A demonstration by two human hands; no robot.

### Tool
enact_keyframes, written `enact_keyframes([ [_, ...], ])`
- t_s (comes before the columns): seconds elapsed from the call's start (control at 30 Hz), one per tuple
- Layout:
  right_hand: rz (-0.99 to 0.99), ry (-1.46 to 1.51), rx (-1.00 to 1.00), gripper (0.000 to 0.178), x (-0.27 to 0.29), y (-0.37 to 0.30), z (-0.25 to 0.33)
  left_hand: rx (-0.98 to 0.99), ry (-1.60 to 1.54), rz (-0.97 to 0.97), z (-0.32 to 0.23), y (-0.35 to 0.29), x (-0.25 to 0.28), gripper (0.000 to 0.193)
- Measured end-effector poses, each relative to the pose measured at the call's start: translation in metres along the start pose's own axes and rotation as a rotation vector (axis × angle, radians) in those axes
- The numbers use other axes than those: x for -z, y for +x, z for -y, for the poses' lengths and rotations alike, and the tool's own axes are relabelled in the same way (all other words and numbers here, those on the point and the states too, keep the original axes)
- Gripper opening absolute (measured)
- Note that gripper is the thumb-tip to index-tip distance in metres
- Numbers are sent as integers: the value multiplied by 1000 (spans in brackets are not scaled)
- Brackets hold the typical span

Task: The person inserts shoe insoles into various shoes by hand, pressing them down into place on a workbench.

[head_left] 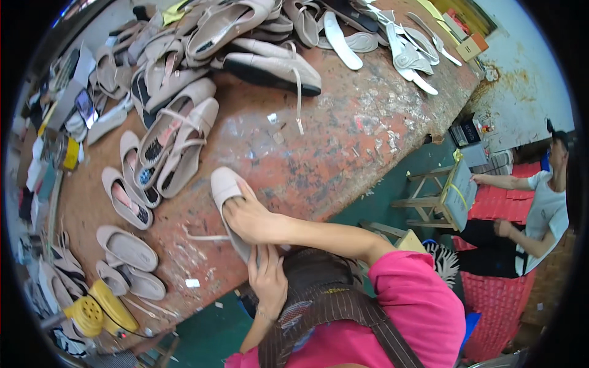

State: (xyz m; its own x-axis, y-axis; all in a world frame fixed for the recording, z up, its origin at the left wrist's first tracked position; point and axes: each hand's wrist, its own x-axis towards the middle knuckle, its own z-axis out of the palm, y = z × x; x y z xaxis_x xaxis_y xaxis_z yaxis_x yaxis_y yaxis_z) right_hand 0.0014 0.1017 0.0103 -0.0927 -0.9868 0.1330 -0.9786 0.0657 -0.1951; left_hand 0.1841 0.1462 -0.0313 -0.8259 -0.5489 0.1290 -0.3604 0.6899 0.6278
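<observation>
A beige flat shoe (226, 185) rests at the near edge of the worn red-brown table (294, 147), toe pointing away from me. A thin loose strap (207, 237) sticks out from its left side. My right hand (247, 219) reaches in from the right and grips the shoe, its fingers going into the opening, where the tips are hidden. Against the heel end, my left hand (268, 282) is closed, fingers bent up along the shoe's back. A few matching pairs of beige shoes (127, 199) lie left of it.
A heap of beige shoes (227, 27) covers the far left of the table. White insoles (340, 40) lie at the back. A yellow lamp-like tool (86, 316) stands at the near left. On the right, another person (546, 208) sits beside a wooden stool (457, 193).
</observation>
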Motion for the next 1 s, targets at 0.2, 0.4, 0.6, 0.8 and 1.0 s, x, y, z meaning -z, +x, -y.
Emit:
enact_keyframes([
  [0.2,-526,679,-271,29,60,-48,-178,9,364,-368,81,-51,103,15],
  [0.4,-820,-14,-857,48,27,-15,-430,349,816,-668,97,39,176,36],
  [0.6,-461,-252,-906,63,4,-8,-481,-228,263,-207,-9,234,88,39],
  [0.8,-670,34,-858,67,44,-57,-393,-740,472,56,-112,419,-48,66],
  [1.0,-979,1144,-955,58,92,-152,-292,-778,630,170,-68,383,-59,45],
])
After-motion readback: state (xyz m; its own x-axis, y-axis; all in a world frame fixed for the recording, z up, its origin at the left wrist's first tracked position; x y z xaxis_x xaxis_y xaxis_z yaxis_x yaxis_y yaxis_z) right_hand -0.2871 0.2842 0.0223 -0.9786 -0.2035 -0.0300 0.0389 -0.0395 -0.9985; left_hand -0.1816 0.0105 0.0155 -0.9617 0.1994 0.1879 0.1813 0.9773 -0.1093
